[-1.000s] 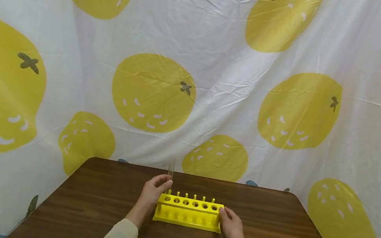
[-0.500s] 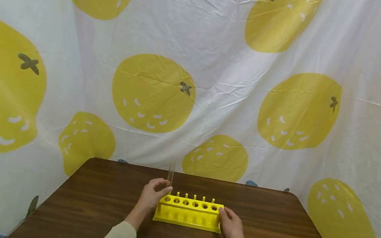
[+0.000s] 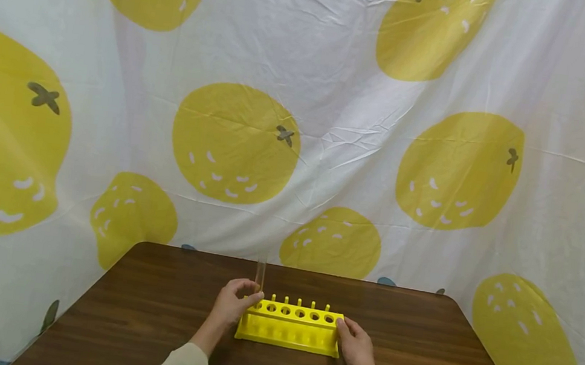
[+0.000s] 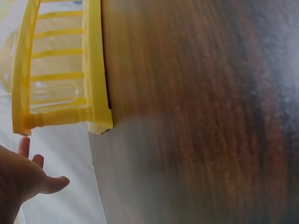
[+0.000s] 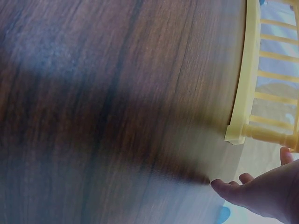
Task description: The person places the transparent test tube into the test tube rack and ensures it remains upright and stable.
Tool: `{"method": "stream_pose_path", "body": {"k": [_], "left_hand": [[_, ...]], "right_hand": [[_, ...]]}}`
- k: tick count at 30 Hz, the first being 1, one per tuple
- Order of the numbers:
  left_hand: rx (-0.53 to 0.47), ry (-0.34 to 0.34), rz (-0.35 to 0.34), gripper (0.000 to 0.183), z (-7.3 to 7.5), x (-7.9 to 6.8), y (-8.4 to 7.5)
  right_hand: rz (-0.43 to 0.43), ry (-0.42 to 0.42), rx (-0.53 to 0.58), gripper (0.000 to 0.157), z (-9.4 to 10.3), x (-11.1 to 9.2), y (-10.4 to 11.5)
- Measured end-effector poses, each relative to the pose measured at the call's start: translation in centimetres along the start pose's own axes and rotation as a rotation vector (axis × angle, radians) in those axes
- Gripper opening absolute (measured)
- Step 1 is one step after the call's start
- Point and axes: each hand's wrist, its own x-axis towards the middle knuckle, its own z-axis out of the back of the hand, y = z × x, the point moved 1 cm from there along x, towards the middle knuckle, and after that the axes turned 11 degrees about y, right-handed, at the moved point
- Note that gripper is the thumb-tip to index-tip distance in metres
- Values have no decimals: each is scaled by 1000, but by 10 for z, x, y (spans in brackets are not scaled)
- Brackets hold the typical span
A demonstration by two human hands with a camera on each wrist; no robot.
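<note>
A yellow test tube rack [image 3: 286, 345] stands upright on the table, with a row of holes on top and pegs behind. A clear glass test tube [image 3: 260, 273] stands upright in its leftmost hole. My left hand [image 3: 230, 306] pinches the tube between thumb and fingers just above the rack's top. In the left wrist view, the rounded tube bottom [image 4: 70, 92] shows inside the rack, above its base. My right hand [image 3: 357, 344] holds the rack's right end, its thumb at the top corner. The fingers behind that end are partly hidden.
The dark wood-grain table [image 3: 435, 358] extends around the rack on every side. A white curtain [image 3: 338, 170] printed with yellow fruit hangs behind and beside it.
The test tube has moved down into the leftmost hole, my left hand lowering along with it. My right hand and the rack have stayed in place.
</note>
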Motion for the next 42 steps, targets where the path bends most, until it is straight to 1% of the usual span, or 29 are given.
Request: {"method": "stream_pose_path", "body": {"k": [6,13,22,25,29,32,34,38,42], "left_hand": [[11,8,28,24,0,-2,4],[15,18,62,25,-1,-4,7],[25,34,66,27,-2,-5,11],[31,37,60,29,-2,-4,11],[26,40,68,31,-1,-4,10],[21,39,100,33,-1,-4,10],[23,37,111,35,-2,-4,10],[16,37,110,37,-1,-5,10],[10,31,111,39,3,-6,7]], "right_hand": [[4,0,-7,60,0,-1,0],[27,-11,1,57,-1,-1,0],[22,-8,1,58,-1,-2,0],[10,-5,2,58,-1,-2,1],[5,-6,-3,58,-1,-1,3],[2,-11,-7,58,-1,-1,4],[-5,-11,-12,59,0,-1,5],[-5,-8,-41,62,3,-2,5],[14,-9,-45,67,6,-4,3]]}}
